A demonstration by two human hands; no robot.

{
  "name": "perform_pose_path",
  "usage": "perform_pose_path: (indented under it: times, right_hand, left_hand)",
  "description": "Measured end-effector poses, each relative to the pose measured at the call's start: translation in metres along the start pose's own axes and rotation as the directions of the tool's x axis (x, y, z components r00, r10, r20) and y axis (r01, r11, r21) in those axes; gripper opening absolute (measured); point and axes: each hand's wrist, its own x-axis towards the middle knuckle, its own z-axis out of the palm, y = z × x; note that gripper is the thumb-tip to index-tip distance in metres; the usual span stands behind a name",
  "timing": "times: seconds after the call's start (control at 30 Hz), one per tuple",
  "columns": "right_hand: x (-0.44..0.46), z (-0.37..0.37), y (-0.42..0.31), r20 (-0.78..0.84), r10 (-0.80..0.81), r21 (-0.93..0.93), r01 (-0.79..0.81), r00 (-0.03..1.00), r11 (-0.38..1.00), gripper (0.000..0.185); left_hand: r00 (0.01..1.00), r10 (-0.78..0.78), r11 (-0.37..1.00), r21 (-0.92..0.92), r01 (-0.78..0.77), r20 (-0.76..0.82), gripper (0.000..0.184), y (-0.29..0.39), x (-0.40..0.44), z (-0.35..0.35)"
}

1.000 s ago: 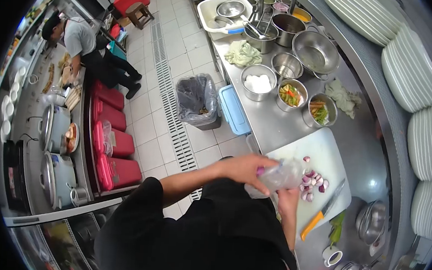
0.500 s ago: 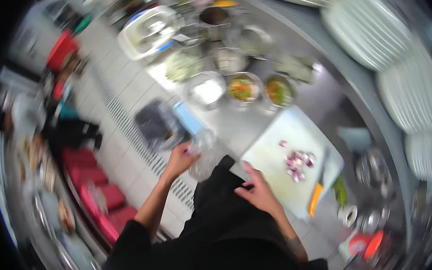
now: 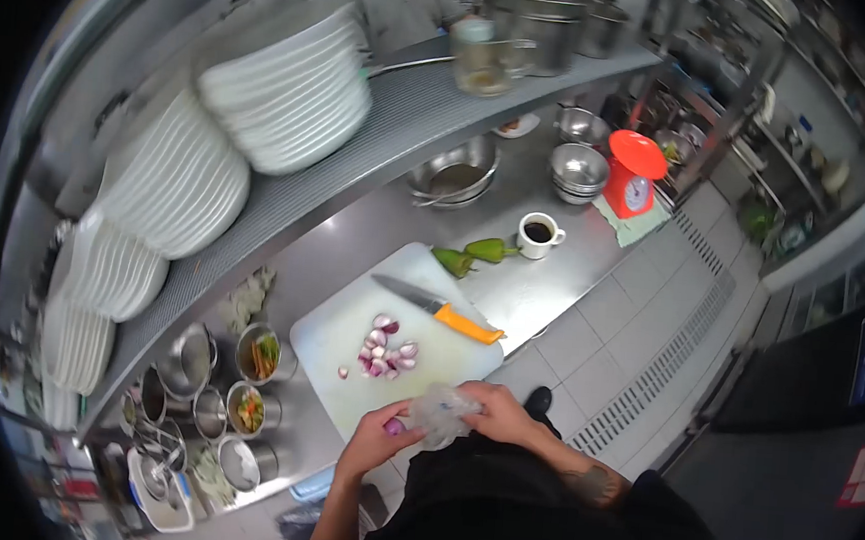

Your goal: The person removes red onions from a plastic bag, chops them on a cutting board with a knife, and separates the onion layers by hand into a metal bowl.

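In front of my apron I have a crumpled clear plastic bag [image 3: 443, 411] between both hands. My left hand [image 3: 368, 444] is closed, with a small purple shallot [image 3: 394, 427] at its fingertips, beside the bag's left side. My right hand [image 3: 501, 413] grips the bag's other side. Just beyond them lies a white cutting board [image 3: 332, 338] with a pile of purple shallots [image 3: 384, 352]; one small piece sits apart on the left. A knife [image 3: 440, 309] with an orange handle rests across the board's far right, blade pointing left.
Green peppers [image 3: 455, 262] and a white mug [image 3: 538, 235] of dark liquid stand beyond the board. Farther right are metal bowls [image 3: 579, 170] and a red scale [image 3: 635, 174]. Pots of chopped vegetables [image 3: 245, 407] stand left. Overhead, a shelf [image 3: 391, 147] carries stacked white plates [image 3: 285, 89].
My view has swung round to the right along the counter. My right hand, earlier apart with its fingers spread, now grips the plastic bag, which has come up from beside the counter's edge.
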Motion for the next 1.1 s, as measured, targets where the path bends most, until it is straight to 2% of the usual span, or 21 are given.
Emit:
perform_pose_path:
  times: [0.03,0.13,0.17,0.2,0.27,0.3,0.37,0.4,0.43,0.47,0.53,0.6,0.63,0.7,0.77,0.8,0.87,0.93,0.97,1.0,1.1]
  right_hand:
    - [-0.009,-0.019,-0.002,-0.059,0.116,0.057,-0.112,0.992,0.992,0.036]
    - [-0.04,-0.076,0.035,-0.085,0.108,0.275,-0.081,0.991,0.958,0.034]
    - [-0.052,-0.099,0.046,-0.065,0.02,0.316,0.002,0.998,0.949,0.031]
    - [-0.063,-0.126,0.054,0.015,0.069,0.316,-0.07,0.997,0.946,0.027]
    - [-0.087,-0.17,0.077,-0.083,0.108,0.193,-0.09,0.991,0.977,0.039]
    - [-0.101,-0.196,0.087,-0.078,0.104,0.187,-0.088,0.992,0.978,0.039]
    - [-0.127,-0.24,0.098,-0.228,0.255,0.546,-0.093,0.94,0.833,0.056]
    - [-0.135,-0.263,0.099,-0.234,0.261,0.547,-0.095,0.937,0.832,0.056]
    - [-0.147,-0.287,0.097,-0.333,0.289,0.595,-0.038,0.898,0.803,0.065]
    - [-0.163,-0.311,0.095,-0.429,0.327,0.629,0.019,0.842,0.777,0.075]
    - [-0.184,-0.353,0.089,-0.509,0.29,0.541,0.039,0.811,0.84,0.07]
    - [-0.194,-0.39,0.088,-0.557,0.138,-0.01,-0.172,0.819,0.985,0.065]
    - [-0.195,-0.402,0.103,-0.579,0.152,-0.017,-0.198,0.801,0.98,0.065]
    - [-0.199,-0.431,0.142,-0.716,0.027,-0.055,-0.096,0.697,0.994,0.051]
    - [-0.217,-0.478,0.164,-0.772,0.081,-0.014,-0.144,0.631,0.99,0.049]
    - [-0.222,-0.503,0.172,-0.81,0.125,0.036,-0.165,0.573,0.986,0.047]
    - [-0.238,-0.557,0.198,-0.858,0.162,0.061,-0.217,0.487,0.974,0.041]
    - [-0.256,-0.609,0.233,-0.932,0.266,0.187,-0.302,0.246,0.935,0.038]
    - [-0.264,-0.638,0.251,-0.931,0.327,0.279,-0.264,0.162,0.923,0.039]
    - [-0.275,-0.67,0.267,-0.942,0.311,0.27,-0.26,0.129,0.927,0.039]
    - [-0.296,-0.766,0.265,-0.917,0.398,0.385,-0.275,-0.007,0.881,0.045]
  left_hand:
    - [1.0,-0.022,0.995,0.1,0.023,-0.009,0.072,0.013,0.014,0.012]
    - [0.979,0.095,0.964,0.23,-0.136,0.183,0.082,0.065,0.062,0.072]
    - [0.933,0.206,0.933,0.228,-0.278,0.295,0.077,0.057,0.088,0.096]
    - [0.931,0.217,0.93,0.226,-0.288,0.293,0.077,0.061,0.111,0.124]
    - [0.923,0.145,0.931,0.266,-0.25,0.357,0.07,0.073,0.141,0.185]
    - [0.935,0.155,0.941,0.24,-0.238,0.319,0.057,0.092,0.153,0.215]
    - [0.945,0.156,0.951,0.216,-0.223,0.289,0.052,0.103,0.186,0.265]
    - [0.95,0.159,0.959,0.189,-0.213,0.267,0.047,0.106,0.206,0.289]
    - [0.949,0.273,0.948,0.126,-0.294,0.161,0.04,0.108,0.221,0.315]
    - [0.989,0.112,0.993,0.038,-0.116,0.093,0.033,0.11,0.237,0.339]
    - [0.982,-0.062,0.969,-0.226,0.103,0.181,0.029,0.138,0.263,0.375]
    - [0.939,-0.015,0.993,-0.106,0.055,0.343,0.029,0.171,0.289,0.412]
    - [0.895,-0.032,0.991,-0.105,0.087,0.446,0.029,0.178,0.305,0.433]
    - [0.824,-0.041,0.988,-0.099,0.117,0.566,0.03,0.194,0.342,0.473]
    - [0.657,-0.084,0.975,-0.074,0.21,0.749,0.03,0.218,0.385,0.512]
    - [0.638,-0.082,0.977,-0.066,0.205,0.766,0.03,0.234,0.408,0.535]
    - [0.606,-0.074,0.97,-0.085,0.23,0.792,0.034,0.264,0.454,0.579]
    - [0.595,-0.049,0.972,-0.099,0.214,0.802,0.035,0.271,0.513,0.63]
    - [0.657,-0.125,0.966,-0.061,0.253,0.743,0.032,0.278,0.542,0.656]
    - [0.708,-0.214,0.952,-0.019,0.307,0.673,0.03,0.285,0.568,0.678]
    - [0.638,-0.152,0.934,-0.1,0.342,0.755,0.031,0.333,0.638,0.728]
